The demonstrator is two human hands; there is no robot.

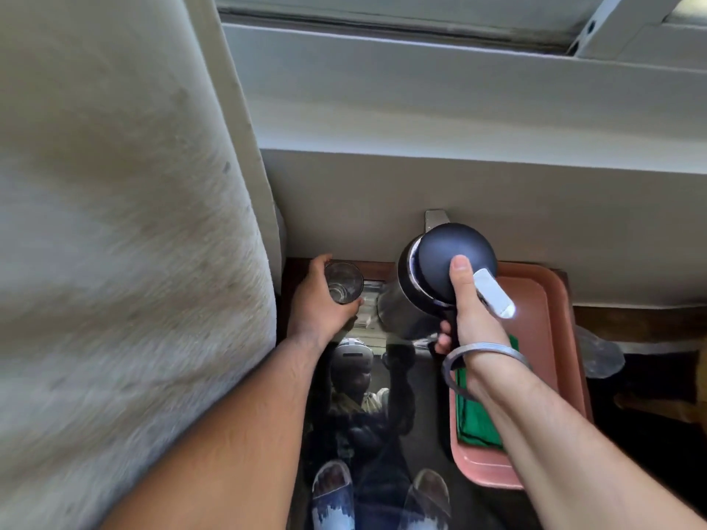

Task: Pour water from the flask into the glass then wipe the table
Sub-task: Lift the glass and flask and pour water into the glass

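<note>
My left hand [319, 300] grips a clear drinking glass [343, 281] that stands upright near the far edge of the glass-topped table [417, 399]. My right hand [472, 319] holds the steel flask [432, 277] by its black handle, thumb pressed on the dark lid. The flask is lifted and tilted left toward the glass, a short gap apart from it. I see no water stream. A folded green cloth [478, 418] lies in a pink tray [551, 338], partly hidden by my right forearm.
A large pale cushioned seat back [126, 242] fills the left side, close to my left arm. A grey wall and window ledge [459, 185] rise just behind the table. A crumpled plastic bag [600, 353] lies right of the tray. My feet show through the tabletop.
</note>
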